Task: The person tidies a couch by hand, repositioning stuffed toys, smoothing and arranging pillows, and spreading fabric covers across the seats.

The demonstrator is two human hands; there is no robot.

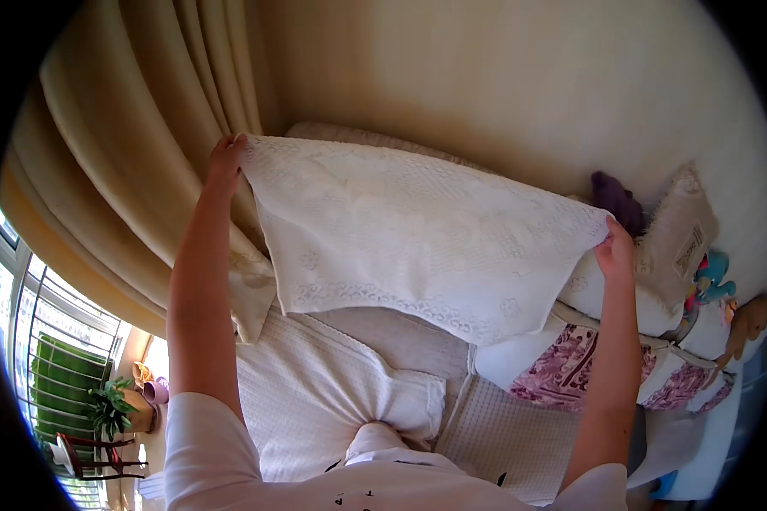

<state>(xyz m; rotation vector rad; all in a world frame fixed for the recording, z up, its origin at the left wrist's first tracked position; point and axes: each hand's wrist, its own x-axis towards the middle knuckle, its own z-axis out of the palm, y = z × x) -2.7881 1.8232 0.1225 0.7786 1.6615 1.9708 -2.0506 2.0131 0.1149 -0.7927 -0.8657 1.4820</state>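
Note:
A white cloth with lace-like patterns point(400, 230) is stretched out in front of me, between my raised arms. My left hand point(227, 157) pinches its upper left corner, close to the curtain. At the upper right corner my right hand point(615, 249) grips the cloth, a little lower than the left. The cloth's lower edge hangs free above a sofa, whose grey-beige seat point(383, 332) shows below it. Behind the cloth, most of the sofa's back point(349, 132) is hidden.
Long beige curtains point(128, 136) hang at left beside a barred window point(68, 315). A potted plant point(111, 407) stands near the sill. To the right are a fringed cushion point(677, 234), a purple item point(616, 200), a blue toy point(714, 268) and purple-patterned fabric point(558, 370). A whitish textured cover point(307, 383) lies in front of me.

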